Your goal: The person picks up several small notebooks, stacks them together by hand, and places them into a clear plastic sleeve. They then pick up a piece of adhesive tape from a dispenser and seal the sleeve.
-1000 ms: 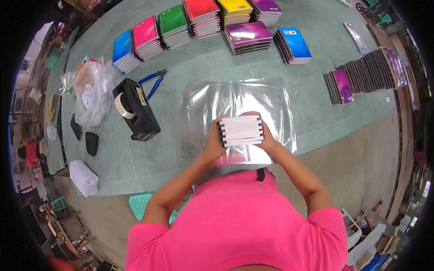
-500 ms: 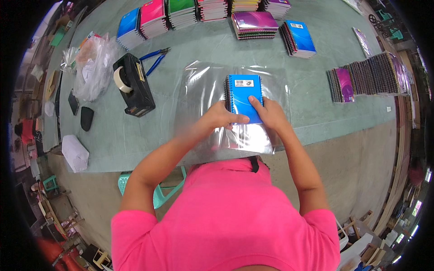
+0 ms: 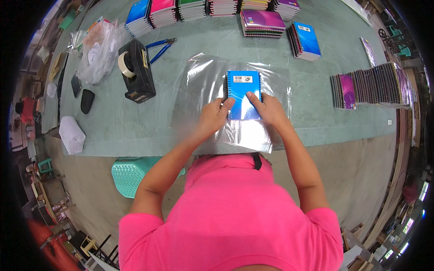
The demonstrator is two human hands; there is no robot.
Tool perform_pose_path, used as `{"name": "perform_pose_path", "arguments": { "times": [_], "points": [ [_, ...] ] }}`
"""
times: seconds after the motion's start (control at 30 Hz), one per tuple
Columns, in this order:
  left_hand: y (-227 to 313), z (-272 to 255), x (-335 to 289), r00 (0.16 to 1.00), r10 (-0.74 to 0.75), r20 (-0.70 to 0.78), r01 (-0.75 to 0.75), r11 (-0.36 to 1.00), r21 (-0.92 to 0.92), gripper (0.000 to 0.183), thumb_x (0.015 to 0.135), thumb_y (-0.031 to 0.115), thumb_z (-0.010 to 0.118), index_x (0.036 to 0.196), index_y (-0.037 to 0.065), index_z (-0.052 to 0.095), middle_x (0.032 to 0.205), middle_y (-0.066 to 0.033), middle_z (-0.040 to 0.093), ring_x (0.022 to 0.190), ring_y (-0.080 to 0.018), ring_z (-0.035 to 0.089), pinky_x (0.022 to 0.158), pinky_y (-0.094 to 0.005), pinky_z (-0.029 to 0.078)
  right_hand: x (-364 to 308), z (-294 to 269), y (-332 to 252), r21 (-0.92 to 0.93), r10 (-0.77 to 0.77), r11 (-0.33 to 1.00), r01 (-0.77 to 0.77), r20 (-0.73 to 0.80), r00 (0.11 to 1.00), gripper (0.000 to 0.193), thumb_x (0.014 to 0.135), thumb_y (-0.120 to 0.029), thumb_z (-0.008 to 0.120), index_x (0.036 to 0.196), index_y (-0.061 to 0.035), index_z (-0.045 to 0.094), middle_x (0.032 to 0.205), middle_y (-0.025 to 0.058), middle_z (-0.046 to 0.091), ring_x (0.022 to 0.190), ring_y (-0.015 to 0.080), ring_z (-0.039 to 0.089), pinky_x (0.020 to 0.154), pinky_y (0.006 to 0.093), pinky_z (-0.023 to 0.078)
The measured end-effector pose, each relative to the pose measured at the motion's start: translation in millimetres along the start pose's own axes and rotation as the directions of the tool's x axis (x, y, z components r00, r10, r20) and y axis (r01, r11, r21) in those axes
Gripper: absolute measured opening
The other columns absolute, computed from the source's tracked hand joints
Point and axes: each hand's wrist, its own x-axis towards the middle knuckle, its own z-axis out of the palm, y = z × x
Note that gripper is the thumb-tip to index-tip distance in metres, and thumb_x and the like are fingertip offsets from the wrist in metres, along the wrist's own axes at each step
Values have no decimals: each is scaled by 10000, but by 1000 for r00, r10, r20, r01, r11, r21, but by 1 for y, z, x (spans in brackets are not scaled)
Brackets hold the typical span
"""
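Observation:
A stack of spiral notebooks point(image 3: 244, 97) with a blue cover on top lies on a clear plastic sheet point(image 3: 199, 77) in front of me. My left hand point(image 3: 214, 115) grips the stack's left side near its lower corner, thumb on the cover's edge. From the right, my right hand point(image 3: 271, 108) grips the other side, its thumb lying on the blue cover. My fingers reach down along the sides, so their tips are hidden. Shiny plastic shows below the stack, toward the table's front edge.
Stacked notebooks point(image 3: 192, 11) line the far side, with a purple-topped pile point(image 3: 263, 23) and a blue-topped pile point(image 3: 306, 39) nearer. A notebook row point(image 3: 373, 86) stands right. A black tape dispenser point(image 3: 137, 72), blue pliers point(image 3: 160, 47) and a plastic bag point(image 3: 99, 54) lie left. A green stool point(image 3: 131, 176) stands below.
My left thumb has moved from across the cover's lower part to its left edge. Both hands still grip the notebooks, and the whole view has shifted slightly.

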Motion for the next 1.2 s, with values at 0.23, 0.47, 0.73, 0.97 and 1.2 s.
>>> {"name": "perform_pose_path", "arguments": {
  "times": [0.23,0.47,0.73,0.97,1.2],
  "points": [
    [58,47,-49,779,616,119,-627,772,108,177,850,191,592,878,16,583,810,-150,586,747,-282,577,645,-371,462,2,-35,17,212,14,977,-37,110,994,809,852,-684,305,784,56,626,624,156,604,617,255,619,612,350,471],
    [21,143,-21,814,529,239,-581,742,336,207,779,219,633,734,51,523,758,-105,567,747,-267,582,605,-373,465,-12,-98,48,289,-118,947,141,-94,989,577,897,-525,438,796,21,597,639,85,578,603,147,555,560,281,435],
    [14,139,-20,910,277,308,-361,894,265,196,777,143,547,950,82,618,939,-113,604,879,-288,605,741,-404,482,-46,-76,116,457,-42,880,-131,348,937,553,927,-482,416,718,-13,619,648,72,615,564,140,584,541,272,470],
    [22,148,-37,880,457,127,-469,878,98,187,871,187,496,887,30,597,914,-166,607,860,-311,608,721,-426,493,-45,-46,91,720,-30,621,-311,419,908,725,887,-627,314,1035,36,567,839,123,638,711,199,626,612,297,500],
    [17,126,-43,882,343,324,-453,806,382,161,811,187,560,922,78,602,898,-102,589,913,-275,575,747,-406,492,-18,-46,68,674,-44,735,69,-53,998,350,866,-261,602,1069,22,563,900,102,635,753,155,616,638,266,496]
  ]
}}
